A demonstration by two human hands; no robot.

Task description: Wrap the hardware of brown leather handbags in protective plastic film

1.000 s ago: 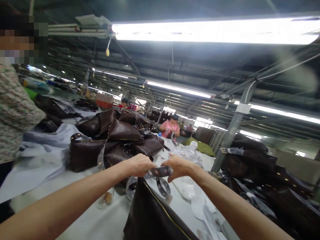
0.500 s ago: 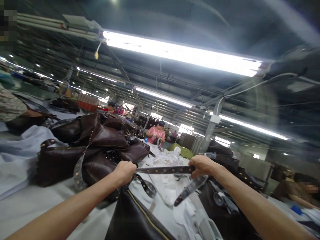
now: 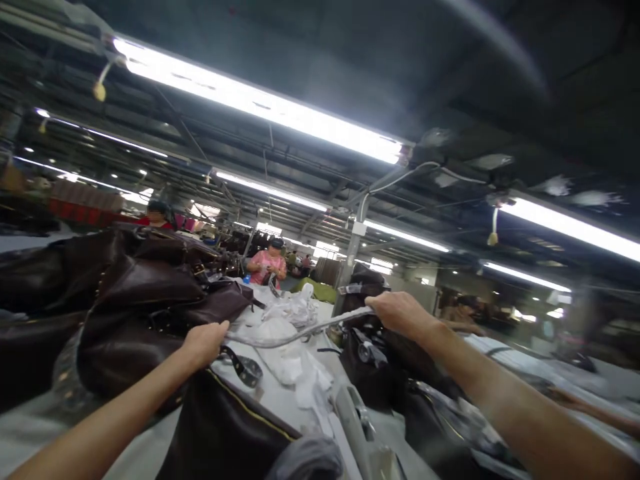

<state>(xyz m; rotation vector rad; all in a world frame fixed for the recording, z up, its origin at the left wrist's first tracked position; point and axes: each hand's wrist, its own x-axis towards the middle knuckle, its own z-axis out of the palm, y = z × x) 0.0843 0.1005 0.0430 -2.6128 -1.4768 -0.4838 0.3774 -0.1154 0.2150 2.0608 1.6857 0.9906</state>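
Note:
A bag strap (image 3: 300,333) stretches between my two hands, seen nearly edge-on and sagging a little in the middle. It looks wrapped in clear plastic. My left hand (image 3: 205,343) is closed on its near-left end, and my right hand (image 3: 403,312) grips it farther right and slightly higher. Below my left hand lies a dark brown leather bag (image 3: 220,427) with a gold zipper. A studded strap loop (image 3: 243,367) wrapped in plastic curls just above this bag. Whether it joins the strap in my hands I cannot tell.
More dark brown bags (image 3: 145,287) are piled on the left, others (image 3: 370,360) on the right. White wrapping (image 3: 295,310) litters the table. A grey machine-like object (image 3: 355,413) stands front centre. A person in pink (image 3: 267,267) works opposite; another person (image 3: 463,313) is at the right.
The view has swung right. The strap has turned from its studded face to its edge and now sags. My right hand has risen relative to my left; the loose strap end below it no longer shows.

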